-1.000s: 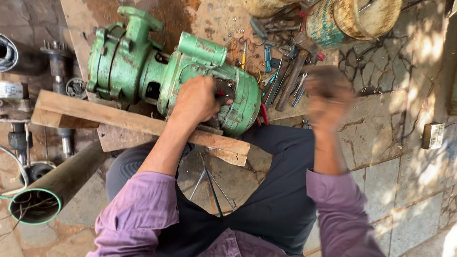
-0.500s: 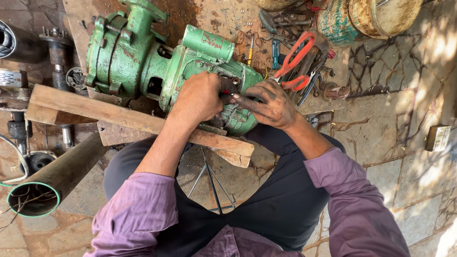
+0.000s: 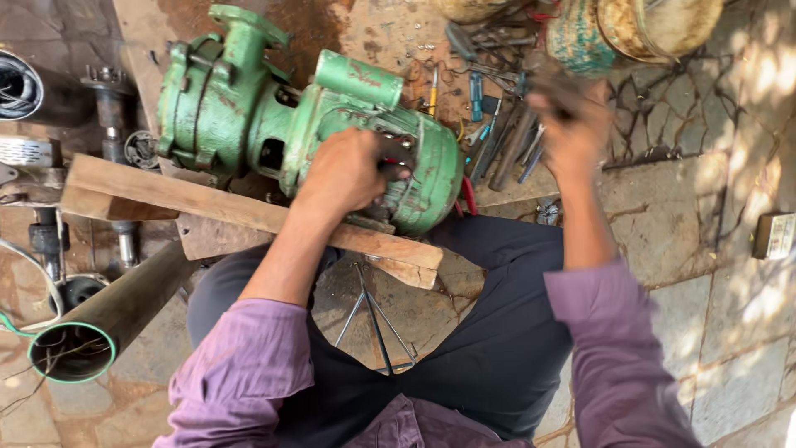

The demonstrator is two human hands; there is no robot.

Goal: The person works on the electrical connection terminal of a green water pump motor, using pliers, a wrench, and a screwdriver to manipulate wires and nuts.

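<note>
A green cast-iron pump with its motor lies on wooden planks in front of my knees. My left hand rests on the motor's round end cover, its fingers closed on a small dark metal piece held against the cover. To the right, clear of the motor, my right hand is raised and blurred. It grips a dark tool whose shape I cannot make out.
A heap of loose hand tools lies on the stone floor right of the motor. Two rusty tins stand at the top right. A wide pipe lies at the lower left, and a small box sits at the right edge.
Half a second ago my right hand was down at the motor's end beside my left hand; it has now swung up and to the right. My left hand has stayed on the cover.
</note>
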